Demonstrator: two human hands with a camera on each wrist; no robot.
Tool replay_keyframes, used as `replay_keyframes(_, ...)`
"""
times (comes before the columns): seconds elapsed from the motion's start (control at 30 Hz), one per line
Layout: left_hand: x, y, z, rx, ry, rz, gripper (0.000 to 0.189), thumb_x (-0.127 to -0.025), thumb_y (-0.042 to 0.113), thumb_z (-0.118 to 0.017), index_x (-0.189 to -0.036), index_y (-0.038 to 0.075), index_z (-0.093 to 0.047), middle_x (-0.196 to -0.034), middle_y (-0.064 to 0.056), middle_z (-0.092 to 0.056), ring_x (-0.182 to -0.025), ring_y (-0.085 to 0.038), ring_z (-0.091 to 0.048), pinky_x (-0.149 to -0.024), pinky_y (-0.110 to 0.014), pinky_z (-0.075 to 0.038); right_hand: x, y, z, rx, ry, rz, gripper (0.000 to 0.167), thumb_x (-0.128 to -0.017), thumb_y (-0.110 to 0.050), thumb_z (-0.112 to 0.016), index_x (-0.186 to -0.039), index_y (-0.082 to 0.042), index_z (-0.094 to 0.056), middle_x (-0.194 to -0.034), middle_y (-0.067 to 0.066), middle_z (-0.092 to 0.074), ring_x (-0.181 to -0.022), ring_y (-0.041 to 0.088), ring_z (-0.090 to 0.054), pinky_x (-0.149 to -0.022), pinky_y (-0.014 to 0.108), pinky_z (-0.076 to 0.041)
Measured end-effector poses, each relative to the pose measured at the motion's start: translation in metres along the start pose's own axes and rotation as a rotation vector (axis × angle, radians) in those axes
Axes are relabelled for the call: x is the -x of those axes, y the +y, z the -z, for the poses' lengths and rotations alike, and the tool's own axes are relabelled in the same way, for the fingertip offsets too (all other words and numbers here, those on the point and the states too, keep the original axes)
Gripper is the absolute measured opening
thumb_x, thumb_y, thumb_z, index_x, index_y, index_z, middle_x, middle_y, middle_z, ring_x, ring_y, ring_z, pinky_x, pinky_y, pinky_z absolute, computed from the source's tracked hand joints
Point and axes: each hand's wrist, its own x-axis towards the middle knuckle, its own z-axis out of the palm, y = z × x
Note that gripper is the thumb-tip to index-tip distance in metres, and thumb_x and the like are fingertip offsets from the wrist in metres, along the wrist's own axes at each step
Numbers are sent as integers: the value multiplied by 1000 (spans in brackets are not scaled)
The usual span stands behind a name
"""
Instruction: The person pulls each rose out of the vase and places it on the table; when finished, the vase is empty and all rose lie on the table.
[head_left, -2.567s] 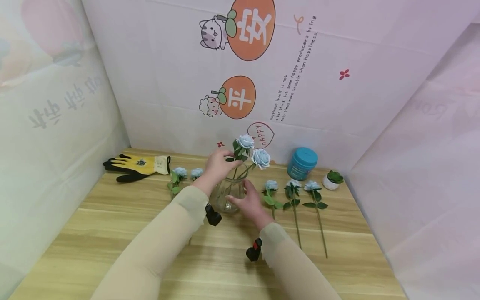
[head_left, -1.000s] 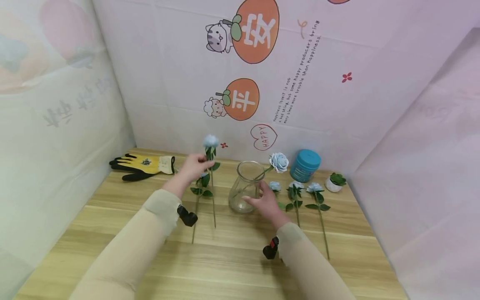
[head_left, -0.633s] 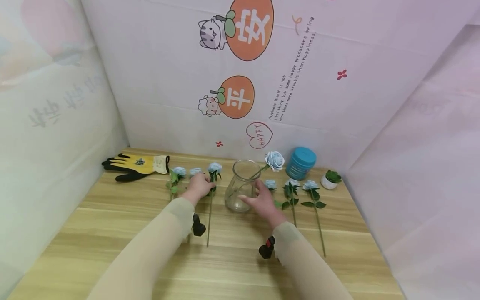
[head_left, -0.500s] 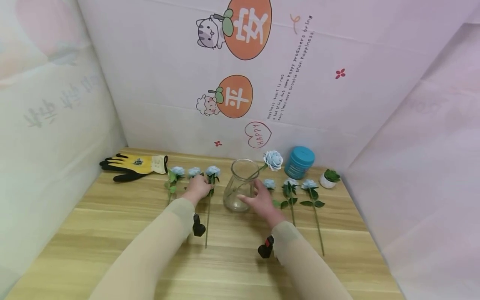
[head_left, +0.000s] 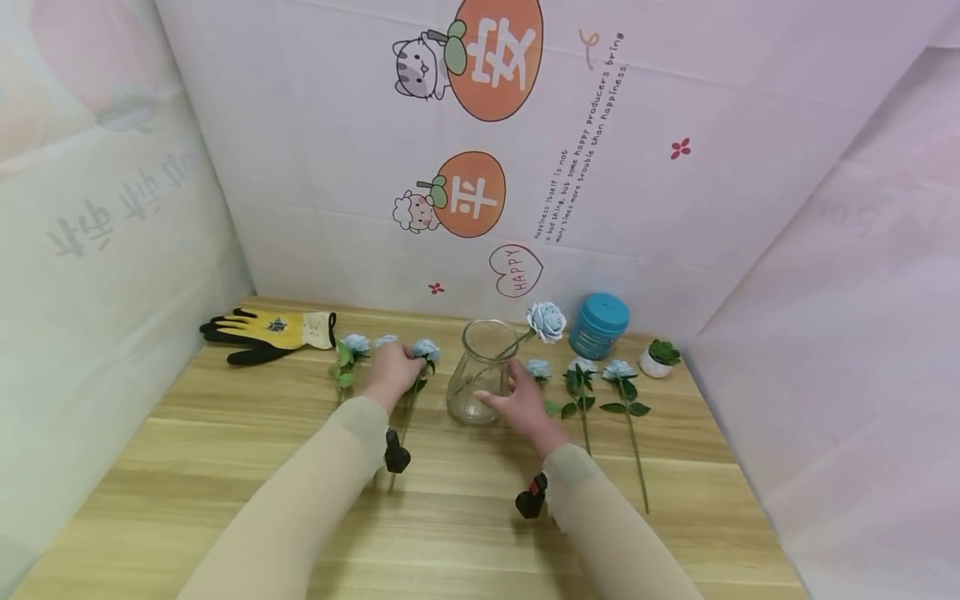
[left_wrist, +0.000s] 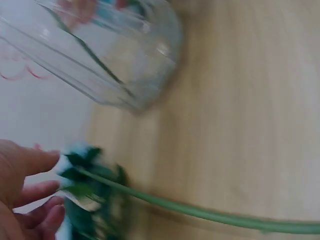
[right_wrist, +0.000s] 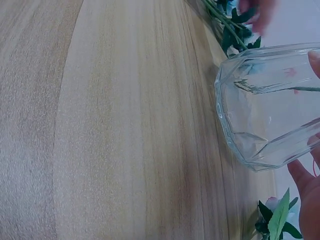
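My right hand [head_left: 522, 406] holds the clear glass vase [head_left: 468, 392] by its right side, thumb in front. One pale blue rose [head_left: 546, 321] leans out over the vase's right rim, its stem inside the glass. Left of the vase, my left hand [head_left: 393, 372] is beside another blue rose [head_left: 425, 350] whose stem runs toward the table's front. In the left wrist view, the left thumb and fingers [left_wrist: 42, 190] are parted, with the fingertips right at the leaves and the green stem [left_wrist: 200, 211] outside their grasp.
Two blue roses [head_left: 355, 342] lie further left, partly behind the left hand. On the right lie several more roses [head_left: 618, 371]. A yellow-black glove [head_left: 281, 329], a blue tub [head_left: 600, 325] and a small potted plant [head_left: 660, 358] stand along the back wall.
The left hand has lifted one rose out of the vase, brought it left, laid it on the table and let go. Its stem end has swung left. The right hand stays on the vase.
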Motion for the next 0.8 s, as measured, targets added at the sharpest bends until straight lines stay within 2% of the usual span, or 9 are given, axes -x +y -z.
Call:
replay_keyframes(0.07, 4, 15, 9, 76, 73, -48, 19, -99, 27, -61, -100, 8, -63, -94, -6, -58, -78, -21, -56, -66, -38, -49, 0, 1, 0, 0, 2, 0, 60, -82, -24, -84, -131, -14, -52, -144, 12, -48, -131, 37, -45, -104, 52, -40)
replay_keyframes(0.13, 9, 33, 18, 162, 158, -127, 21, -100, 26, -59, -111, 9, -64, -107, -7, -59, -92, -23, -57, -75, -40, -50, 0, 1, 0, 2, 4, -3, 59, -81, -25, -84, -131, -14, -52, -145, 12, -48, -130, 38, -46, -104, 52, -41)
replay_keyframes(0.2, 13, 53, 24, 246, 239, -243, 20, -100, 23, -60, -112, 8, -66, -111, -8, -58, -100, -26, -56, -80, -41, -50, 0, 1, 0, 3, 5, -2, 59, -82, -24, -84, -130, -15, -52, -145, 12, -48, -130, 37, -47, -104, 52, -41)
replay_keyframes(0.3, 23, 83, 27, 285, 314, -440, 14, -96, 18, -67, -104, 7, -71, -110, -7, -60, -105, -26, -56, -86, -41, -48, 0, 1, -1, 0, 4, 4, 58, -82, -22, -84, -131, -15, -52, -144, 12, -48, -131, 37, -46, -104, 52, -40)
replay_keyframes(0.4, 35, 105, 23, 212, 276, -594, 10, -92, 15, -72, -99, 10, -76, -109, -4, -64, -106, -25, -57, -95, -44, -44, 0, 0, 0, -7, -6, -2, 61, -83, -22, -83, -133, -13, -51, -146, 13, -47, -132, 38, -44, -104, 53, -40)
replay_keyframes(0.5, 46, 119, 13, 43, 164, -656, 14, -91, 20, -73, -104, 14, -77, -109, 0, -65, -108, -22, -56, -101, -47, -37, 1, -1, 0, -5, -22, -7, 63, -83, -25, -83, -135, -12, -49, -147, 14, -44, -131, 40, -44, -103, 54, -41)
replay_keyframes(0.63, 52, 130, -2, -131, 24, -635, 28, -92, 29, -72, -118, 19, -73, -114, 3, -63, -112, -19, -55, -105, -45, -33, 2, 0, 1, -13, -30, 7, 68, -84, -26, -82, -140, -15, -47, -149, 11, -42, -132, 38, -43, -103, 54, -41)
replay_keyframes(0.7, 53, 133, -9, -159, -17, -618, 32, -93, 30, -71, -122, 20, -71, -116, 3, -63, -113, -18, -56, -106, -43, -32, 2, 1, 2, -22, -28, 17, 72, -84, -27, -82, -144, -17, -45, -151, 8, -41, -134, 35, -42, -104, 53, -41)
replay_keyframes(0.8, 53, 134, -17, -162, -43, -611, 27, -93, 29, -71, -118, 17, -72, -117, 3, -65, -114, -19, -57, -109, -43, -30, 0, 3, 3, -30, -25, 40, 73, -84, -25, -82, -147, -19, -44, -151, 5, -42, -136, 30, -39, -105, 51, -40)
